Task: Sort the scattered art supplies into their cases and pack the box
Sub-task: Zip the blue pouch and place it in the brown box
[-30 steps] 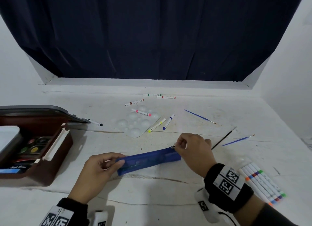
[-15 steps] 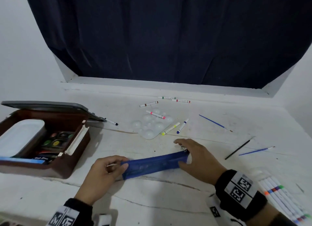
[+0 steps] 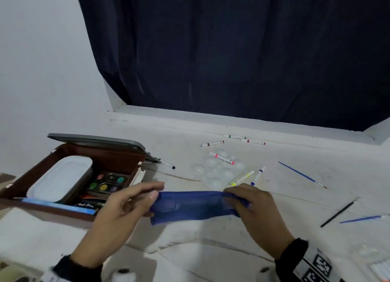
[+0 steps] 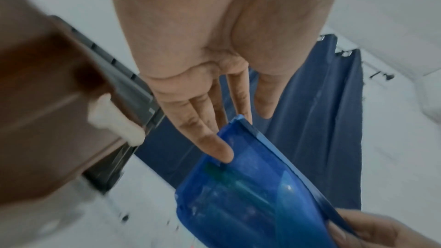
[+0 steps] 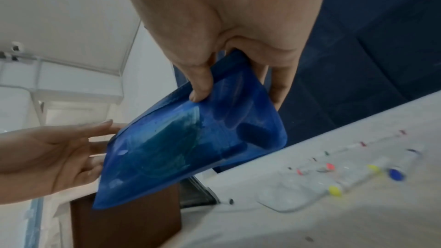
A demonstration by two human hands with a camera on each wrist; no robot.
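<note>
A soft blue pouch (image 3: pixel 195 204) hung stretched between the two hands, lifted clear of the white table (image 3: pixel 211 256) and just to the right of the open brown box (image 3: pixel 73 172). The right hand (image 3: pixel 256 216) gripped its end, thumb curled over the front face and fingers behind, as the right wrist view showed plainly. The left hand (image 3: pixel 122 210) had its fingers nearly straight, the tips resting against the pouch's other end rather than curling round it, so it steadied more than it held. The pouch looked light and limp, a see-through plastic that sagged and creased between the hands; something long and dark showed faintly inside, though what it was could not be told. Such a thing would likely fold or slip if taken by its middle, so the stiffer top seam or either short end seemed the better place to hold, with one hand keeping the mouth spread while the other fed items in. Beyond the hands lay scattered markers (image 3: pixel 221 158) around a clear paint tray (image 3: pixel 217 172), and to the right of the right hand, thin brushes (image 3: pixel 301 174), none of them yet gathered. Most of the sorting appeared still to be done.
</note>
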